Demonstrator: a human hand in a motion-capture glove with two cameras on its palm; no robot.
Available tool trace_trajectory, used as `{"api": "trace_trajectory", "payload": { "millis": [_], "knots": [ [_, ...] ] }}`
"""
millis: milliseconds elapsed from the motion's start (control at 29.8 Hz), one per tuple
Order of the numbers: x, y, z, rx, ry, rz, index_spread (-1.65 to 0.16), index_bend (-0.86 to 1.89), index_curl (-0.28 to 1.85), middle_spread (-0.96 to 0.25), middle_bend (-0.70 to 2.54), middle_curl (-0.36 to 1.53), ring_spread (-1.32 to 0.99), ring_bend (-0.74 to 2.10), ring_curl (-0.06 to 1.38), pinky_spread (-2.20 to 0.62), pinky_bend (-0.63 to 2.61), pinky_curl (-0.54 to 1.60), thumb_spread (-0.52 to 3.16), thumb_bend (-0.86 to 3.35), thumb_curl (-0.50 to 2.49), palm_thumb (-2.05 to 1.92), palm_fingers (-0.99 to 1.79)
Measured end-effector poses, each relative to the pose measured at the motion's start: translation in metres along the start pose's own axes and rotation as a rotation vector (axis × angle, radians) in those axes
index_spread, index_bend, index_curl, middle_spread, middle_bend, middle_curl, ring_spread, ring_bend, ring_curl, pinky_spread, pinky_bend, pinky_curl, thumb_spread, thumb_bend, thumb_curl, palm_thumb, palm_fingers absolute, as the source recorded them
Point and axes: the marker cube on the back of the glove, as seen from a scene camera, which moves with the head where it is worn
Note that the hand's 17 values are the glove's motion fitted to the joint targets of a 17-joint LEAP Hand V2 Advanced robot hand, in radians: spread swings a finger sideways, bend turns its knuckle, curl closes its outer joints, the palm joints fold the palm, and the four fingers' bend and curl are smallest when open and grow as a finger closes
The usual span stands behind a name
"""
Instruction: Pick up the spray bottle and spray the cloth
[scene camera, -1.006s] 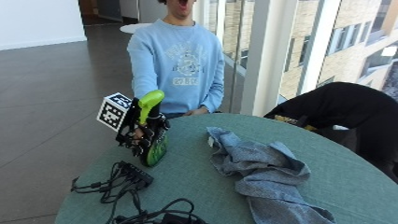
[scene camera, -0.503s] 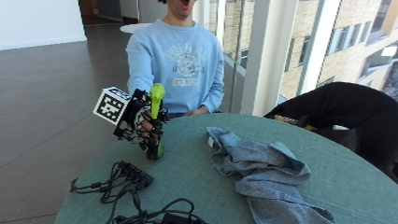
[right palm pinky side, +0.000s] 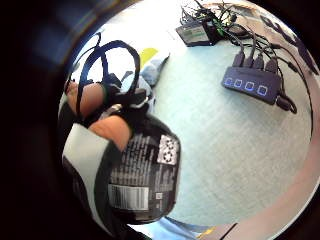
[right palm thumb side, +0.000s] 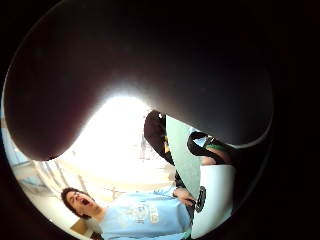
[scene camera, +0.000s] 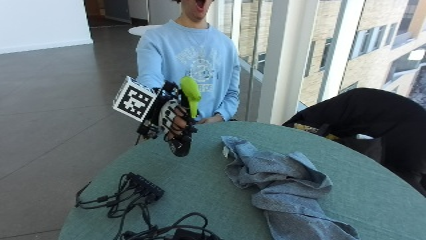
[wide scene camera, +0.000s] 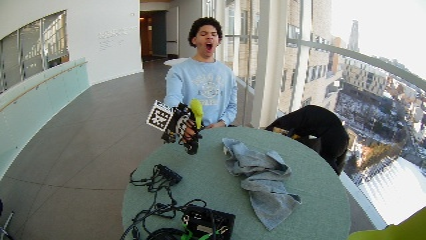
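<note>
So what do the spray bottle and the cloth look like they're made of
Spray bottle, held in the right hand: probably plastic, with a smooth lime-green head and a glossy black labelled body. Cloth: soft grey-blue woven fabric, judging by its limp, rumpled folds.

On the table: 1 spray bottle (scene camera: 186, 116), 1 cloth (scene camera: 279, 180), 1 USB hub (scene camera: 144, 185), 1 black box (wide scene camera: 209, 222).

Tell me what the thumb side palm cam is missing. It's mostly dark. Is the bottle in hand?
Observer: Yes. In the outside view the gloved right hand holds the spray bottle by its dark body, green head up.
Operator: Off the table?
Observer: Yes, lifted above the table near its edge.
Operator: Where's the cloth?
Observer: The cloth lies crumpled on the table, beside the bottle and apart from it.
</note>
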Motion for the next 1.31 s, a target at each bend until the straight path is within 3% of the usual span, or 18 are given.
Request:
{"api": "trace_trajectory", "payload": {
  "millis": [201, 771, 1307],
  "knots": [
    [-0.014, -0.006, 0.008, -0.084, 0.046, -0.036, -0.24, 0.12, 0.39, -0.10, 0.27, 0.45, -0.02, 0.44, 0.38, 0.24, 0.21, 0.30, 0.66, -0.02, 0.60, 1.03, 1.06],
    [-0.051, -0.042, 0.031, -0.473, 0.295, 0.081, -0.23, 0.11, 0.36, -0.09, 0.27, 0.46, -0.02, 0.44, 0.37, 0.22, 0.20, 0.33, 0.69, -0.02, 0.64, 1.04, 1.08],
    [-0.059, -0.058, 0.071, -0.607, 0.387, 0.131, -0.22, 0.12, 0.35, -0.09, 0.28, 0.47, -0.02, 0.46, 0.37, 0.21, 0.19, 0.34, 0.69, -0.03, 0.66, 1.03, 1.09]
  ]
}}
